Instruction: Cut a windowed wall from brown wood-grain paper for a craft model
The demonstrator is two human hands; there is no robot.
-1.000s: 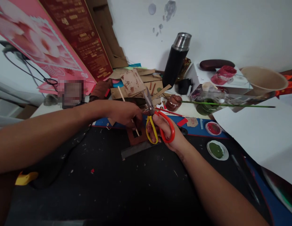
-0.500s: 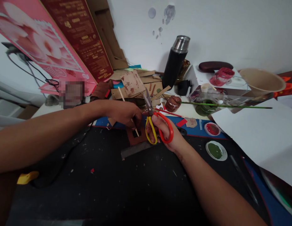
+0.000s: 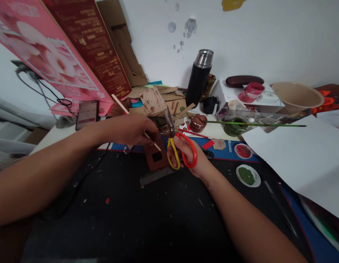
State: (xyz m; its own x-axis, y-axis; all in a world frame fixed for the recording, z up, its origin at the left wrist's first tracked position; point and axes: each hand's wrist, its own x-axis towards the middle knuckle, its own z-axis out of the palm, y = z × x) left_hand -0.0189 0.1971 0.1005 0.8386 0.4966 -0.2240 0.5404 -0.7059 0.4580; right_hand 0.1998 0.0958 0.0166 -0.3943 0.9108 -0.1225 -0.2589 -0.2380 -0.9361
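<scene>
A thin wooden stick (image 3: pixel 120 103) is pinched in my left hand (image 3: pixel 133 130), slanting down to the right with its lower tip just above a brown card piece (image 3: pixel 149 160). That piece has a square opening cut in it. Scissors (image 3: pixel 170 128) with one yellow and one red handle loop rest in my right hand (image 3: pixel 200 162), blades pointing up and away. My right fingers are partly hidden behind the handles, beside the card's right edge. Whether they also touch the card I cannot tell. Below the card lies a dark flat strip (image 3: pixel 155 176).
Cardboard scraps (image 3: pixel 153 101) pile up behind my hands. A black thermos (image 3: pixel 198 78) stands at the back, near a jar of brown paint (image 3: pixel 198 123). A green stick (image 3: pixel 257 124) lies across the jars. Paint lids (image 3: pixel 248 175) sit at right, a phone (image 3: pixel 87 114) at left.
My left hand has shifted slightly left, and the wooden stick has tilted further over. Its lower tip has come up from the card's opening. My right hand keeps its hold on the scissors.
</scene>
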